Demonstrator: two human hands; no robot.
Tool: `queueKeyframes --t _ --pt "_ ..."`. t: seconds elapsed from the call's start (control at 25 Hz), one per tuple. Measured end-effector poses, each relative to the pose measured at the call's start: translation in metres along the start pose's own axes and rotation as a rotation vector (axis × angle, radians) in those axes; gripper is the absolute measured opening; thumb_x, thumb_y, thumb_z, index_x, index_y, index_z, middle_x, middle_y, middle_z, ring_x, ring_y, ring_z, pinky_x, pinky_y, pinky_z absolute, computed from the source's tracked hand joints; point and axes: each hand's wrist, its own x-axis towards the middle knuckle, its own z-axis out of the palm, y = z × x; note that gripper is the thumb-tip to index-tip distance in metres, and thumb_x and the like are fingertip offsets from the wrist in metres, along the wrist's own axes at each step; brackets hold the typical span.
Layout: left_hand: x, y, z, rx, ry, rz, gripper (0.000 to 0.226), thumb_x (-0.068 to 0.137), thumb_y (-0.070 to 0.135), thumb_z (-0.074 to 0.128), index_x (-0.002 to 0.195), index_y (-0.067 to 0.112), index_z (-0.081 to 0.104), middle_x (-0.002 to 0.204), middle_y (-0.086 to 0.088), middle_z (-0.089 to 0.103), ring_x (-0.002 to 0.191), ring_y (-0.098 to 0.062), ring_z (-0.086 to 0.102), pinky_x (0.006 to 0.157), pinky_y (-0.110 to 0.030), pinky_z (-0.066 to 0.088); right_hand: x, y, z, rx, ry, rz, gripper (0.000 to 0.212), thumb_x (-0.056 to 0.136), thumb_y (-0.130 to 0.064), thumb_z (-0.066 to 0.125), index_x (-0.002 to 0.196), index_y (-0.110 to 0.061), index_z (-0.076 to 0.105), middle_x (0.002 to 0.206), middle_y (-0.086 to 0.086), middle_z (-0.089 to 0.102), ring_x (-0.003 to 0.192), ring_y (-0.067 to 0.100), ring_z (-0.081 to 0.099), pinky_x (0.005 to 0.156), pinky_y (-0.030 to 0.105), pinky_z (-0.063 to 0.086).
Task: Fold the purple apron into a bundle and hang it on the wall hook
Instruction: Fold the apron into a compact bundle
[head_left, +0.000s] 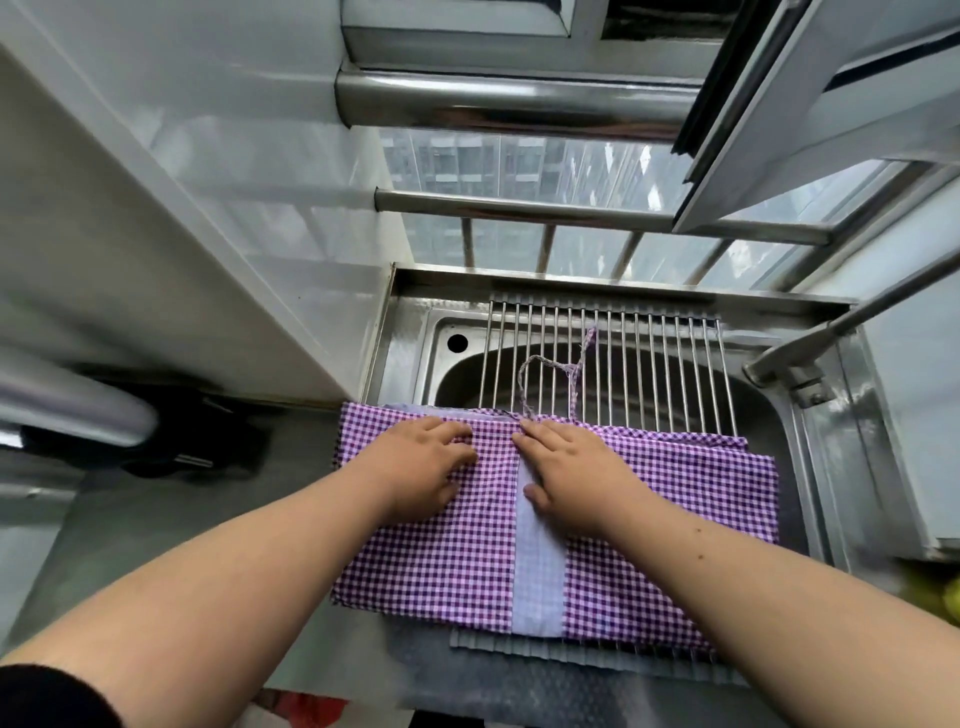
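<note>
A: Item 1, purple apron (649, 525): where, and why there?

B: Lay flat at 6 o'clock, spread over the wire rack (613, 364) across the sink (415, 338), likely as a folding surface. Its cord (540, 374) trailed toward 12.

A: Items 2 and 3, hands?

B: Left hand (421, 467) and right hand (571, 478) pressed down with fingers flat, gripping nothing, probably smoothing a fold.

A: Unseen?

B: Wall hook absent from view; layers beneath hidden; 9 o'clock blurred.

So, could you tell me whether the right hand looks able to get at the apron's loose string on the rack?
Probably yes: the string lies bare on the rack just beyond the right hand, whose fingers rest flat on the apron with nothing between.
</note>
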Motion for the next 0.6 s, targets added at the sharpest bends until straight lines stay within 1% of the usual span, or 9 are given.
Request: queueKeyframes --t 0.08,0.12,0.2,0.28,0.32,0.4,0.44,0.52,0.6 --pt "-0.016 -0.008 0.007 -0.066 0.006 -0.079 0.058 0.102 0.051 0.049 0.158 0.038 0.041 0.173 0.005 0.022 0.159 -0.021 0.02 0.13 -0.044 0.012 0.006 0.003 -0.002 -0.014 -0.013 0.039 0.073 0.107 -0.052 0.035 0.168 -0.024 0.007 0.177 -0.002 0.004 0.163 0.017 0.005 0.131 0.041 -0.002" --pt "-0.026 -0.011 0.01 -0.09 0.009 -0.117 0.058 0.102 0.051 0.049 0.158 0.038 0.04 0.174 0.005 0.021 0.159 -0.022 0.019 0.13 -0.045 0.012 0.009 0.003 -0.002 -0.022 -0.037 0.061 0.074 0.107 -0.053 0.034 0.168 -0.024 0.006 0.177 -0.001 0.003 0.163 0.018 0.005 0.132 0.043 0.0" --pt "-0.046 -0.017 0.018 -0.137 0.03 -0.204 0.059 0.1 0.052 0.051 0.157 0.038 0.042 0.172 0.004 0.023 0.157 -0.022 0.021 0.128 -0.047 0.016 0.012 0.002 -0.002 -0.017 -0.059 0.11 0.075 0.106 -0.054 0.034 0.168 -0.025 0.004 0.177 -0.001 0.001 0.163 0.02 0.004 0.133 0.047 0.005" --pt "-0.065 -0.023 0.028 -0.231 0.06 -0.339 0.061 0.097 0.053 0.055 0.154 0.036 0.043 0.168 0.001 0.027 0.154 -0.024 0.025 0.126 -0.05 0.023 0.01 -0.001 -0.004 0.03 -0.041 0.167 0.076 0.106 -0.052 0.038 0.168 -0.027 0.003 0.176 -0.002 -0.002 0.163 0.022 0.003 0.133 0.049 0.004" --pt "-0.071 -0.026 0.035 -0.284 0.087 -0.423 0.062 0.095 0.052 0.057 0.153 0.035 0.044 0.164 -0.001 0.029 0.151 -0.025 0.027 0.125 -0.05 0.027 0.007 -0.004 -0.006 0.054 -0.015 0.191 0.075 0.106 -0.05 0.04 0.169 -0.029 0.004 0.177 -0.003 0.0 0.163 0.022 0.005 0.132 0.049 0.003" --pt "-0.082 -0.034 0.05 -0.387 0.134 -0.601 0.067 0.091 0.051 0.062 0.151 0.029 0.042 0.157 -0.004 0.033 0.144 -0.029 0.034 0.12 -0.048 0.034 -0.001 -0.013 -0.01 0.092 0.039 0.229 0.072 0.105 -0.047 0.044 0.168 -0.032 0.012 0.176 -0.002 0.01 0.162 0.023 0.013 0.131 0.049 0.005" --pt "-0.085 -0.037 0.056 -0.457 0.147 -0.694 0.072 0.089 0.052 0.065 0.151 0.027 0.04 0.155 -0.007 0.036 0.142 -0.032 0.038 0.118 -0.047 0.036 -0.006 -0.018 -0.011 0.105 0.051 0.249 0.069 0.105 -0.046 0.045 0.167 -0.033 0.017 0.175 -0.001 0.017 0.16 0.022 0.017 0.129 0.049 0.009" --pt "-0.089 -0.041 0.065 -0.719 0.133 -0.863 0.084 0.084 0.053 0.072 0.152 0.02 0.036 0.154 -0.011 0.041 0.139 -0.035 0.046 0.116 -0.047 0.041 -0.016 -0.026 -0.008 0.137 0.048 0.296 0.065 0.104 -0.043 0.047 0.164 -0.033 0.025 0.172 0.0 0.023 0.158 0.022 0.022 0.128 0.05 0.013" --pt "-0.088 -0.043 0.076 -1.028 0.077 -0.949 0.094 0.078 0.051 0.079 0.152 0.009 0.037 0.151 -0.015 0.051 0.134 -0.036 0.055 0.114 -0.046 0.045 -0.027 -0.029 -0.003 0.189 0.055 0.361 0.061 0.104 -0.039 0.047 0.162 -0.031 0.029 0.17 0.001 0.024 0.158 0.022 0.022 0.127 0.051 0.015"
